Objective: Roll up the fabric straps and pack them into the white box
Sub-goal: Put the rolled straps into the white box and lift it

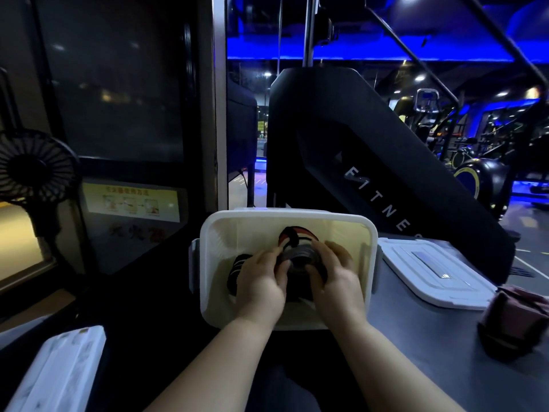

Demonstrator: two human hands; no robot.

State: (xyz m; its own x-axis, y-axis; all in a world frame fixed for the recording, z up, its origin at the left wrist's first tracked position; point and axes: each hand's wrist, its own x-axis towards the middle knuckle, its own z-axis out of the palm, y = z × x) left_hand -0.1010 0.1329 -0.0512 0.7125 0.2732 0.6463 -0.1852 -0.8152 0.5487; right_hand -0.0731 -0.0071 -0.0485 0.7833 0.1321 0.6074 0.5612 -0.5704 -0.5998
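The white box (pixel 208 233) stands open on the grey table, right in front of me. Both my hands reach down into it. My left hand (pixel 261 281) and my right hand (pixel 335 278) grip a rolled grey-and-black strap (pixel 300 254) between them, fingers curled round its sides. Behind it in the box lies a rolled red, white and black strap (pixel 294 234). Another dark rolled strap (pixel 237 269) lies at the box's left, partly hidden by my left hand.
The box's white lid (pixel 430 272) lies on the table to the right. A dark red bundle of fabric (pixel 514 325) sits at the table's right edge. A black fan (pixel 32 168) stands at the left, a black fitness machine (pixel 371 162) behind the box.
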